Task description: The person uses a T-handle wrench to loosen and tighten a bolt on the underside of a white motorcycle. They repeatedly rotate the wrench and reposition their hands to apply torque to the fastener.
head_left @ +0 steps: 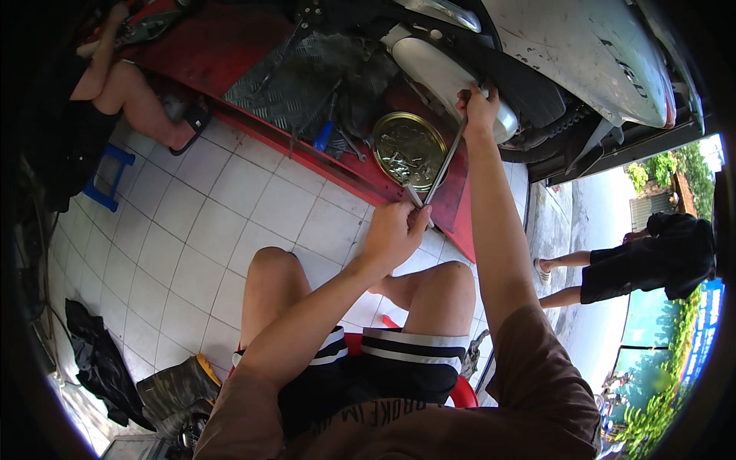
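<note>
My left hand is closed around the crossbar end of a metal T-handle wrench. Its long shaft runs up and to the right, toward a silver oval cover on a motorcycle. At the shaft's far end, the fingers of my right hand are closed, beside the lower end of that cover. They hide the wrench's tip and whatever it touches. Just left of the shaft, a round gold-coloured tray holds several small metal parts.
The motorcycle stands over a red platform. A blue-handled screwdriver and a spanner lie by the tray. Another person sits at far left near a blue stool; a second person is outside, right. Dark cloth lies on the tiles.
</note>
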The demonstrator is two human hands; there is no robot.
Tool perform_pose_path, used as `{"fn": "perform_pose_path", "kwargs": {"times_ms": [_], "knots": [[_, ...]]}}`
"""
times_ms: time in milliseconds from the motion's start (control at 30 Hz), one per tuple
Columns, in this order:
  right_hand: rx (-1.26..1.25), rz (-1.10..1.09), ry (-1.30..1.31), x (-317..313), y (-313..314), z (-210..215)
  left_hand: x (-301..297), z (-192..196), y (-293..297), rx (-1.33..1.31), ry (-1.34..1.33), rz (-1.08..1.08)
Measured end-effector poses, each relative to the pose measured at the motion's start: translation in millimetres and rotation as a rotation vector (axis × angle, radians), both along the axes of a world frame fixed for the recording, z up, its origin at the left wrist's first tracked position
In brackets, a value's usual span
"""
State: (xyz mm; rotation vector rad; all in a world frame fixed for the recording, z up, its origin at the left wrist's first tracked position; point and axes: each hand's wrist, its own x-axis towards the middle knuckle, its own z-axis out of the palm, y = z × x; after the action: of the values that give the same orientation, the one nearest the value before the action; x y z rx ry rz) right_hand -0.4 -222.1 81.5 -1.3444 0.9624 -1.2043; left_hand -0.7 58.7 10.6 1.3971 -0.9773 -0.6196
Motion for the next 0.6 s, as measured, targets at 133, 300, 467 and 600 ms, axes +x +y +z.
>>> {"fn": "perform_pose_path", "kwargs": {"times_ms": [133, 300, 467, 600], "knots": [[0.022, 0.027, 0.015, -9.9, 24.0, -0.8, 11.3, 15.7, 9.3, -0.070, -0.085, -0.004], [0.203, 0.119, -0.033, -44.7, 39.7, -63.6, -12.7, -2.7, 23.1, -0.116, -0.470, 0.022], [0.491, 0.046, -0.076, -75.8, 47.5, -131.0, -25.2, -19.2, 30.5, 0.206, -0.532, -0.216], [0.632, 0.015, -0.182, -84.0, 42.2, -135.3, -18.2, -29.8, 28.6, 0.362, -0.544, -0.278]]}}
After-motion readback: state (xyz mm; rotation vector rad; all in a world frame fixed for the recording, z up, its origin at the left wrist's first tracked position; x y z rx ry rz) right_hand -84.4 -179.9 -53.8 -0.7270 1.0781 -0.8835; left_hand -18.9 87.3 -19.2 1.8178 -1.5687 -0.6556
